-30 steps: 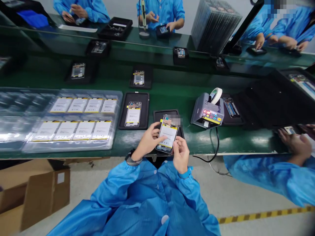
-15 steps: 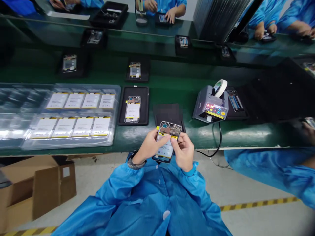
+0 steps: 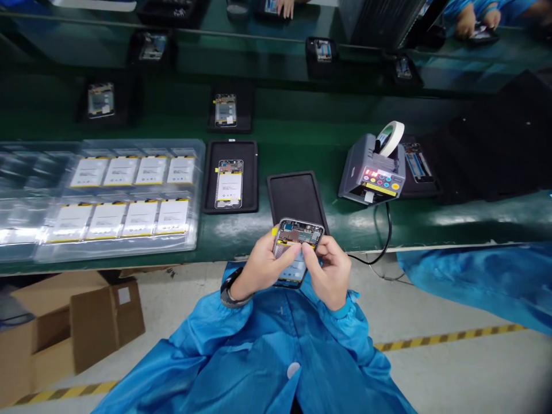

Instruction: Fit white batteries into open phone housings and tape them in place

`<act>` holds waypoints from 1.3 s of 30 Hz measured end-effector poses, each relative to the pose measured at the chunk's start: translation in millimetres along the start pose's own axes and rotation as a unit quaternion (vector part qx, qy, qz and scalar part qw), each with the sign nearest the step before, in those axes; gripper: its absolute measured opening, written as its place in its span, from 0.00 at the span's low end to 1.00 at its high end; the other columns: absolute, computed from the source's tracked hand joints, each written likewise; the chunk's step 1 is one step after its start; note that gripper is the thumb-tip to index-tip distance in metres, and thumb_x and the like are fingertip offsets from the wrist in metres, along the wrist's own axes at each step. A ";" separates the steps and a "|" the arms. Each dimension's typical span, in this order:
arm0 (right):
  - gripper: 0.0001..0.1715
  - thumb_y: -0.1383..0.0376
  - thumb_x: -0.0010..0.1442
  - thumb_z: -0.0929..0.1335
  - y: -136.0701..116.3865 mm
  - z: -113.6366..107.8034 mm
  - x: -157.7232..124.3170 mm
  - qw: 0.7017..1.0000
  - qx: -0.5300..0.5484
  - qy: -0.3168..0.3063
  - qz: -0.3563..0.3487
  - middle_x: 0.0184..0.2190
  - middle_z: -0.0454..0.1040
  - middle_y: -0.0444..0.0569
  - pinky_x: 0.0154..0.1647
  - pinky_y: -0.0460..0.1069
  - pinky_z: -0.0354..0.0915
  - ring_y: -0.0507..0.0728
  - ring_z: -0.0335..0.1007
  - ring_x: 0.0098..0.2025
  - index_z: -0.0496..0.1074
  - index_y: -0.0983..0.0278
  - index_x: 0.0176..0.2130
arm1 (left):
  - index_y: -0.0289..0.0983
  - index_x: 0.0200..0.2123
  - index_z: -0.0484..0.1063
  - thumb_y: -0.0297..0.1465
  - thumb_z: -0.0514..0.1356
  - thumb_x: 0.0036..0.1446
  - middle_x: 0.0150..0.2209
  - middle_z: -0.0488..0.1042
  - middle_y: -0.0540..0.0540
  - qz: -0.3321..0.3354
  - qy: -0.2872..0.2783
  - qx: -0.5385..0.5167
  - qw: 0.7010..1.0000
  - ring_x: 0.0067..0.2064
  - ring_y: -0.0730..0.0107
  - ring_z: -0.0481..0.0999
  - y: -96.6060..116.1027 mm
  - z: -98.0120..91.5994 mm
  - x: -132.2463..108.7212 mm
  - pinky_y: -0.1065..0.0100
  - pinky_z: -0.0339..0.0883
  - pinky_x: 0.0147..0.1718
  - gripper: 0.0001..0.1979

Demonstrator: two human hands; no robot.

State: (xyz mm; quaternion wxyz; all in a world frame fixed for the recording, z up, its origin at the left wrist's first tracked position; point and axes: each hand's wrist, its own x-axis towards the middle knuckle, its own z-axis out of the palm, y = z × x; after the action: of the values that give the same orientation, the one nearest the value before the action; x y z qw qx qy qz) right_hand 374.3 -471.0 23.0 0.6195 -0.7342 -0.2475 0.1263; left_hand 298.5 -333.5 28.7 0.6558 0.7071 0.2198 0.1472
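Observation:
An opened phone (image 3: 297,233), its circuit board and white battery showing, is held in front of my body at the bench edge. My left hand (image 3: 267,261) grips its left side, thumb lying across the battery's upper part. From the right, my right hand (image 3: 330,273) holds the other side, with its thumb tip close to the left thumb near the board's lower edge. What lies under the two thumb tips is hidden. Just beyond the phone is a black tray (image 3: 295,195). Another opened phone (image 3: 229,184) with a battery lies in a second black tray (image 3: 252,178).
A clear plastic tray (image 3: 194,230) with several white batteries lies at the left. To the right stands a tape dispenser (image 3: 373,172) with a cable. More phones in black trays sit farther back. A cardboard box (image 3: 95,322) is on the floor; a co-worker's sleeve (image 3: 478,282) shows at right.
The view has shifted a little, moving the bench items up in the picture. Both thumbs have come closer together on the phone, and more of the black tray beyond it shows.

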 end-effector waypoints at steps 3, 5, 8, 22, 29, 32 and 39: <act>0.11 0.59 0.69 0.70 -0.7 -0.5 -0.8 1.000 -0.024 0.003 -0.018 0.21 0.67 0.38 0.27 0.44 0.59 0.49 0.61 0.23 0.72 0.63 0.37 | 0.38 0.40 0.77 0.42 0.65 0.59 0.35 0.80 0.45 0.007 -0.001 -0.001 1.000 0.35 0.63 0.78 0.0 0.7 -0.1 0.67 0.73 0.35 0.13; 0.12 0.58 0.69 0.70 0.3 -0.6 -1.4 0.999 -0.032 0.007 -0.018 0.21 0.64 0.37 0.27 0.44 0.58 0.49 0.59 0.23 0.71 0.63 0.36 | 0.37 0.40 0.77 0.41 0.65 0.59 0.35 0.80 0.45 0.016 0.000 -0.005 1.000 0.34 0.65 0.78 0.8 1.4 -0.2 0.68 0.73 0.34 0.13; 0.13 0.58 0.68 0.70 1.6 -1.3 -1.9 0.999 -0.030 0.007 -0.012 0.21 0.62 0.37 0.27 0.45 0.57 0.49 0.58 0.23 0.70 0.62 0.35 | 0.35 0.40 0.76 0.37 0.64 0.59 0.35 0.80 0.45 0.038 0.007 -0.021 0.999 0.34 0.67 0.77 4.2 2.6 -0.8 0.70 0.72 0.34 0.11; 0.25 0.46 0.56 0.75 39.6 -35.9 57.8 0.982 0.098 0.042 0.155 0.20 0.74 0.43 0.19 0.44 0.61 0.51 0.68 0.19 0.73 0.64 0.34 | 0.33 0.40 0.77 0.48 0.77 0.42 0.30 0.81 0.45 -0.252 0.034 -0.229 0.940 0.27 0.65 0.79 -45.4 11.1 30.8 0.68 0.74 0.25 0.29; 0.22 0.52 0.45 0.78 62.0 -124.2 112.2 0.947 0.107 0.230 0.198 0.15 0.70 0.42 0.11 0.43 0.54 0.49 0.63 0.13 0.75 0.66 0.29 | 0.33 0.37 0.77 0.41 0.79 0.39 0.27 0.81 0.47 -0.267 0.081 -0.257 0.925 0.23 0.66 0.79 -40.9 -2.8 40.0 0.72 0.73 0.20 0.25; 0.18 0.55 0.44 0.78 64.6 -120.5 121.2 0.948 0.107 0.221 0.202 0.14 0.69 0.42 0.10 0.43 0.52 0.49 0.61 0.11 0.75 0.66 0.25 | 0.34 0.38 0.77 0.40 0.78 0.41 0.27 0.81 0.47 -0.265 0.089 -0.258 0.925 0.23 0.65 0.80 -40.7 -4.9 41.0 0.70 0.75 0.21 0.24; 0.18 0.58 0.46 0.78 63.9 -107.1 134.0 0.947 0.095 0.235 0.199 0.11 0.65 0.41 0.10 0.43 0.54 0.48 0.58 0.10 0.71 0.65 0.19 | 0.32 0.38 0.78 0.40 0.79 0.43 0.32 0.84 0.40 -0.285 0.056 -0.257 0.922 0.29 0.59 0.84 -43.8 -11.7 36.6 0.68 0.78 0.25 0.24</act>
State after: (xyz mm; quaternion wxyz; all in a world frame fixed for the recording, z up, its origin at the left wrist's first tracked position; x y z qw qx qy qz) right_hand 553.5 -499.1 -1.4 0.6892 -0.7151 0.0698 0.0939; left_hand 319.0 -303.1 -16.5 0.8157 0.4128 0.4028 0.0451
